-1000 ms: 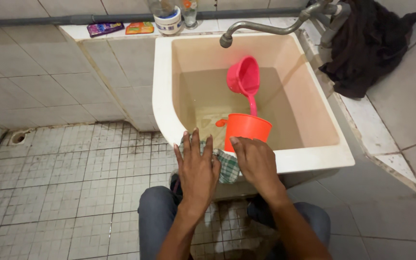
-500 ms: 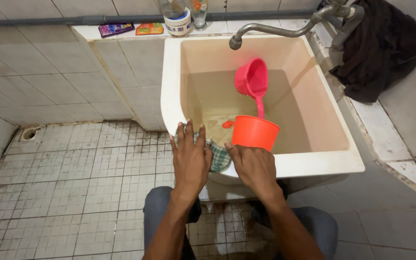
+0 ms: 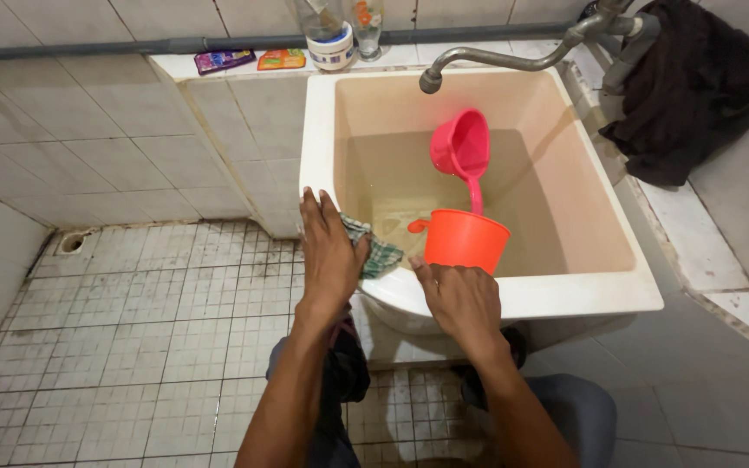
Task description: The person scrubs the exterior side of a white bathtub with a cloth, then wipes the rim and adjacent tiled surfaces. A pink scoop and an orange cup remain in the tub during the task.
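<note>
Both hands [image 3: 331, 256] [image 3: 459, 299] press the checked cloth [image 3: 379, 253] onto the basin rim [image 3: 314, 165].

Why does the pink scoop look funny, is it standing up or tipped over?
Tipped. The pink scoop leans on its side, mouth facing sideways, its handle pointing down behind the orange cup.

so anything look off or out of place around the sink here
A few things. The pink scoop floats tipped on its side in murky water in the basin. A dark cloth is heaped over the pipes by the tap. The floor tiles have dark, stained grout.
</note>
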